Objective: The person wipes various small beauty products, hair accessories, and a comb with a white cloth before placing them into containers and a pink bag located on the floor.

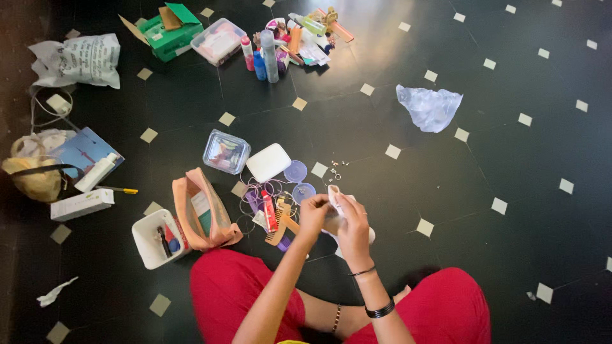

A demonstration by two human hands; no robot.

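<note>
- Head view: the person sits cross-legged on a dark tiled floor (pixel 510 159), both hands raised together in front of the knees
- The left hand (pixel 313 213) has its fingers curled in, pinching one edge of a small white packet (pixel 336 199)
- The right hand (pixel 352 230) is closed around the same white packet from the other side, touching the left hand; what lies under its palm is hidden
- Just left of the left hand lie a wooden comb (pixel 282 228) and a red tube (pixel 268 210) among thin wire bangles (pixel 252 191)
- Just beyond the hands sit two round purple lids (pixel 299 180), a white soap box (pixel 268 162) and a few tiny metal bits (pixel 335 169)
- Further left of the left hand stand a peach pouch (pixel 203 213) and an open white tub (pixel 150 241)
- Well beyond the right hand lies a crumpled clear plastic bag (pixel 429 107)
</note>
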